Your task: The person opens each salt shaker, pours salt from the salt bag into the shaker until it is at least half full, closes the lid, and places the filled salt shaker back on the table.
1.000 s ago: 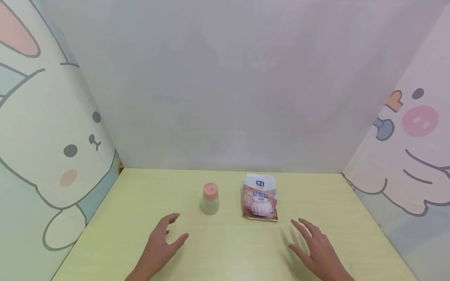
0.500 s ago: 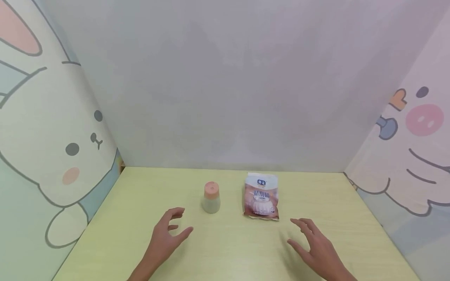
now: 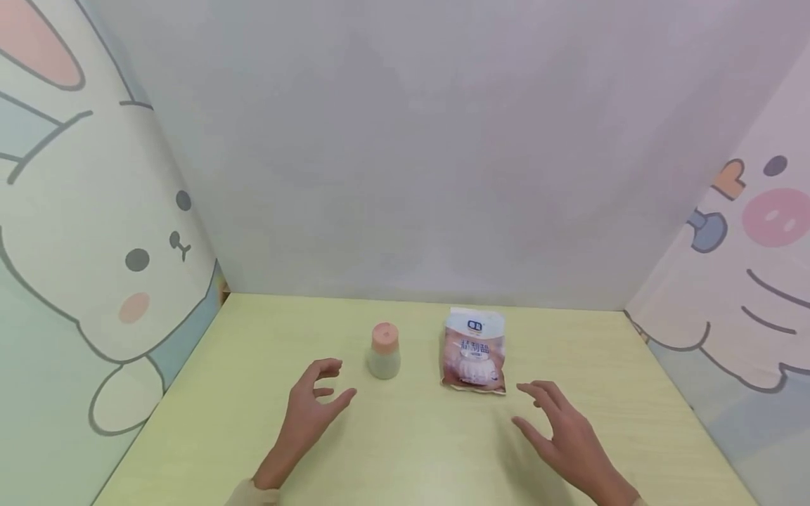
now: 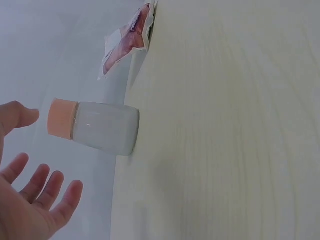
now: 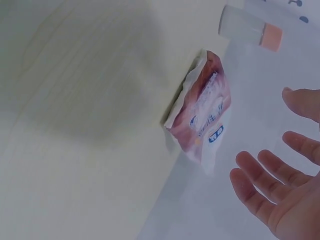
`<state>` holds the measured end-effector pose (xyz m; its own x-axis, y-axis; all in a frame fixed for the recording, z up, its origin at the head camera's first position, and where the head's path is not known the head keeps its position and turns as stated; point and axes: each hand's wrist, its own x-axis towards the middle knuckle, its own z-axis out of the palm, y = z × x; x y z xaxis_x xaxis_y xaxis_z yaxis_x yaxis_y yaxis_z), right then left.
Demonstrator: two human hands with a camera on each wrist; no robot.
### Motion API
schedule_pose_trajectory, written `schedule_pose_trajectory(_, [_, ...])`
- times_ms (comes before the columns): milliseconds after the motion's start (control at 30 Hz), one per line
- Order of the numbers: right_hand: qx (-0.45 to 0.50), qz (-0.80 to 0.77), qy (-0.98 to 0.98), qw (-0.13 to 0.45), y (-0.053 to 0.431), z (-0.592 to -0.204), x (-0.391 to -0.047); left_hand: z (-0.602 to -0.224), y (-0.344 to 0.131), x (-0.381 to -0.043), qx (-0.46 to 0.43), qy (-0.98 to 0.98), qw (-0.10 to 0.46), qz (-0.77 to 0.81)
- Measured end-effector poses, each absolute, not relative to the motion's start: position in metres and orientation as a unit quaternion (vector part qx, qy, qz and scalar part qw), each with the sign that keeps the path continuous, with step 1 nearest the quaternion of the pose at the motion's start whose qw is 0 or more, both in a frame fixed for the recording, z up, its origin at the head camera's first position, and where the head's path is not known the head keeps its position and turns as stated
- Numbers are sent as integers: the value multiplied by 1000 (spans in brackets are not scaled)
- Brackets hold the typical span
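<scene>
A small clear jar (image 3: 384,362) with an orange cap (image 3: 385,336) stands upright on the table, its contents hard to make out. To its right lies a plastic bag of salt (image 3: 473,351), white at the top and reddish brown below, with printed writing. My left hand (image 3: 310,407) hovers in front of the jar and to its left, fingers spread and loosely bent, touching nothing. Past the bag's lower right corner my right hand (image 3: 566,436) hangs over the table, thumb and fingers apart. Both wrist views show a gap between each hand and the nearest thing.
The pale wood-grain table (image 3: 405,450) carries the jar and the bag. A plain light backdrop (image 3: 405,154) rises at its far edge. Side panels bear a cartoon rabbit (image 3: 101,232) on the left and a cartoon pig (image 3: 759,267) on the right.
My left hand has moved forward and right, closer to the jar. My right hand has shifted slightly forward. The whole view has drifted a little; jar and bag stay put on the table.
</scene>
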<state>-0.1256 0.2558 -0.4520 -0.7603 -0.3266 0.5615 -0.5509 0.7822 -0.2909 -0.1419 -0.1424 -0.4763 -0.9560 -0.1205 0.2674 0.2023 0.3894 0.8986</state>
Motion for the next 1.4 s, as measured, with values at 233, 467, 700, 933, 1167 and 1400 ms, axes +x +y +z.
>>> schedule_pose_trajectory(233, [251, 225, -908, 249, 248, -447, -134, -475, -144, -149, -26, -809, 143, -570])
schedule_pose_trajectory(467, [263, 233, -904, 245, 239, -442, -144, -479, -141, -156, -23, -806, 139, -576])
schedule_pose_trajectory(700, [282, 240, -897, 242, 229, -438, -153, -465, -132, -161, -25, -798, 129, -588])
schedule_pose_trajectory(933, [293, 243, -892, 242, 223, -434, -159, -457, -126, -163, -20, -788, 118, -603])
schedule_pose_trajectory(1167, [303, 241, -892, 232, 214, -430, -165, -487, -131, -178, -4, -793, 116, -597])
schedule_pose_trajectory(1400, [318, 244, -890, 219, 208, -427, -171, -474, -123, -177, -11, -779, 118, -616])
